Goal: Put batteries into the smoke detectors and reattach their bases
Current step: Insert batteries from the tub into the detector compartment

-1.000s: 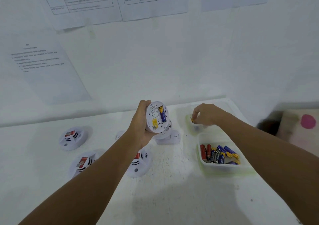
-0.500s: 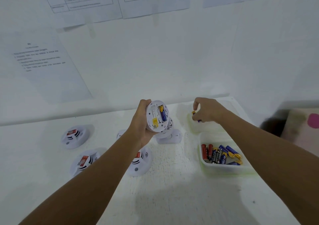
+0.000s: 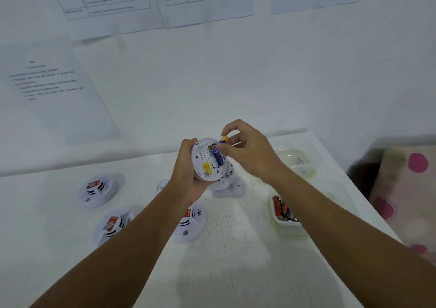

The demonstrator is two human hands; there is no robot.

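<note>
Right hand (image 3: 245, 151) now pinches a blue-and-yellow battery (image 3: 223, 139) between thumb and fingertips, its lower end at the top of the open battery bay of the smoke detector (image 3: 207, 160). Half a second ago that hand was over at the far clear container (image 3: 297, 160), closed on the same battery; it has since crossed leftward to meet the detector. A second blue battery (image 3: 217, 156) already lies seated in the bay, beside a yellow label on the detector's back.

Left hand (image 3: 187, 166) grips the detector by its rim, fingers curled round the far edge, holding it tilted with its back toward the camera, above the white table (image 3: 236, 272). Its hold looks unchanged from the earlier frames.

Just behind and below the held detector sits a loose white base (image 3: 232, 186) on the table. Three more detectors lie face up: one far left (image 3: 96, 190), one nearer (image 3: 113, 225), one partly under the left forearm (image 3: 191, 225). To the right, the near container (image 3: 280, 215) holds red and other batteries, partly hidden by the right forearm. Printed sheets (image 3: 151, 0) hang on the wall behind.
</note>
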